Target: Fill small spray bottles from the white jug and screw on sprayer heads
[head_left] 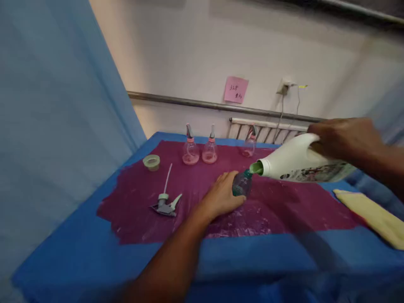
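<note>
My left hand (pixel 224 192) is closed round a clear bottle (pixel 241 185) with a green neck, which stands on the maroon plastic sheet (pixel 135 198). In my right hand (pixel 344 136) is a large cream-white jug (pixel 293 160), gripped by its handle and tipped on its side. The jug's green spout (pixel 256 168) sits right at the bottle's mouth. Whether liquid is flowing cannot be made out. Left of my left hand lies a grey spray trigger head (pixel 164 206) with a white dip tube pointing away from me.
Two clear spray bottles (pixel 190 152) with pink collars and some pink liquid stand at the back; another spray bottle (pixel 249 147) is farther right. A green lid-like cup (pixel 152 162) sits at left. A yellow cloth (pixel 372 214) lies on the blue table cover (pixel 252 252) at right.
</note>
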A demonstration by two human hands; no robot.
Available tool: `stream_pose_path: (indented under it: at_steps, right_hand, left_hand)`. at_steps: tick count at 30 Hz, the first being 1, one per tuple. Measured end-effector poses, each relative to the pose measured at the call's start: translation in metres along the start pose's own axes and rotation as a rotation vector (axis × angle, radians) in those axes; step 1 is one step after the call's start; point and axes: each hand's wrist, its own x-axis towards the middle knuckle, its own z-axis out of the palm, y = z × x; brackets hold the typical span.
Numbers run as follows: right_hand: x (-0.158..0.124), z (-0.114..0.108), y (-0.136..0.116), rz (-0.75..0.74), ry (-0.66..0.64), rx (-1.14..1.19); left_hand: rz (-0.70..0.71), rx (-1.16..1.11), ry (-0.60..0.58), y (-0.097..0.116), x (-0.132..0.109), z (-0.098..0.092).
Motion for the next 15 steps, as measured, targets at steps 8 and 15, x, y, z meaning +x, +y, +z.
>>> stream_pose_path:
  at_steps: [8,15]
  right_hand:
    - [-0.0004,0.0011,0.0024,-0.001,-0.011,0.001]
    - [-0.0004,0.0045,0.0033,0.001,0.026,0.027]
  left_hand:
    - [0.006,-0.014,-0.004,0.0003,0.0002,-0.0012]
    - [0.009,-0.018,0.005,0.0011,-0.0003,-0.0019]
